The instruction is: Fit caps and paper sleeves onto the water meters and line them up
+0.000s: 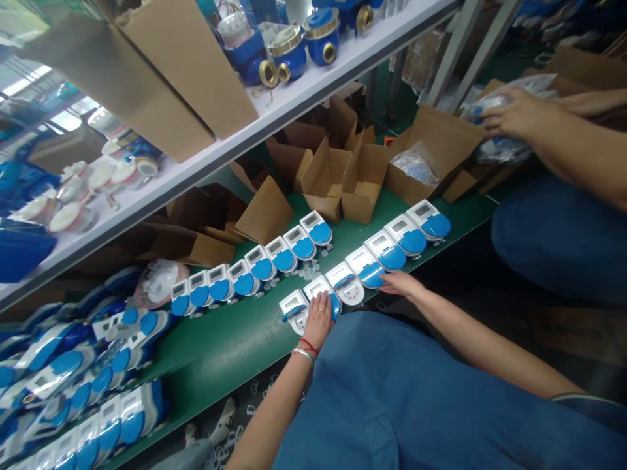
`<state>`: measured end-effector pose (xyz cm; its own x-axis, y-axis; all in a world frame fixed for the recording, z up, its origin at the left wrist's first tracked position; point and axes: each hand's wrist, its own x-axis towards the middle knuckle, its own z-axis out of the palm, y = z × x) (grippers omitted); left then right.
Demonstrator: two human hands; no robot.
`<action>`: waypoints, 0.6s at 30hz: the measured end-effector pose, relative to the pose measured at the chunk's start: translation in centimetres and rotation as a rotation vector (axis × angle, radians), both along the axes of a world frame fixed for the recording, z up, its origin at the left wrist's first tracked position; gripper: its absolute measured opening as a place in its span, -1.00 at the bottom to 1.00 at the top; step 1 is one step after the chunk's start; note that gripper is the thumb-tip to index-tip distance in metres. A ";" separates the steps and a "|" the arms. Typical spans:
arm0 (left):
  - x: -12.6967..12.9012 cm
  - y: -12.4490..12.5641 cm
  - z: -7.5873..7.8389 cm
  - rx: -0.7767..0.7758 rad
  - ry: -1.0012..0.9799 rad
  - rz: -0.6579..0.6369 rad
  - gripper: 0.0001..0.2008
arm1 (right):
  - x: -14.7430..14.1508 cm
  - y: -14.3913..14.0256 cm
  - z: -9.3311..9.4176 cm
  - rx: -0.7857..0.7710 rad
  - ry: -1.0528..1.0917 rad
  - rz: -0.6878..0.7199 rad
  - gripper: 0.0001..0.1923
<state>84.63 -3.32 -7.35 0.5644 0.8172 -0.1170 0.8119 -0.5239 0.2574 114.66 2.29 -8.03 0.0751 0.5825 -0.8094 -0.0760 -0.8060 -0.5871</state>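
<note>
Along the near edge of the green bench stands a row of white-and-blue water meters with small display windows. My left hand (319,318), fingers stretched, lies over one water meter (316,284), partly covering its blue lid. At its left, another water meter (295,312) has its lid raised. Between my hands, a third water meter (347,286) also has its lid up, baring a white round face. My right hand (400,285) has its fingers closed at the edge of the blue lid (372,275) of a further meter; its fingertips are partly hidden.
Behind runs a second meter row (245,277) with small clear discs (308,269) nearby. Open cardboard boxes (365,176) line the bench's back under a shelf (313,98) bearing brass-and-blue meter bodies. More meters (112,418) crowd the left. A co-worker's hand (519,114) holds a plastic-wrapped item at right.
</note>
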 end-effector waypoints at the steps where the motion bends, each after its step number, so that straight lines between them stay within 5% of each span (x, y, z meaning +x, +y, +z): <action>1: -0.1 0.1 0.7 -0.002 -0.002 -0.002 -0.41 | 0.2 0.0 0.2 -0.001 0.003 -0.006 -0.76; 7: -0.5 2.7 4.0 0.066 -0.012 0.114 -0.50 | -0.2 1.0 2.5 0.099 0.129 -0.124 -0.83; 14: -0.1 4.7 4.9 0.097 -0.043 0.218 -0.52 | -1.5 2.4 4.0 0.262 0.419 -0.348 -0.84; 16: 0.6 4.4 6.4 0.090 -0.069 0.239 -0.51 | -0.8 2.0 3.5 0.264 0.433 -0.315 -0.81; 18: 1.2 4.3 9.7 0.083 -0.117 0.257 -0.52 | 0.3 1.1 2.8 0.252 0.413 -0.265 -0.80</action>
<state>85.83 0.98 2.36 0.3435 0.9391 0.0099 0.8881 -0.3283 0.3217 114.96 3.43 -5.23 -0.0481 0.7664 -0.6406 -0.5221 -0.5661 -0.6380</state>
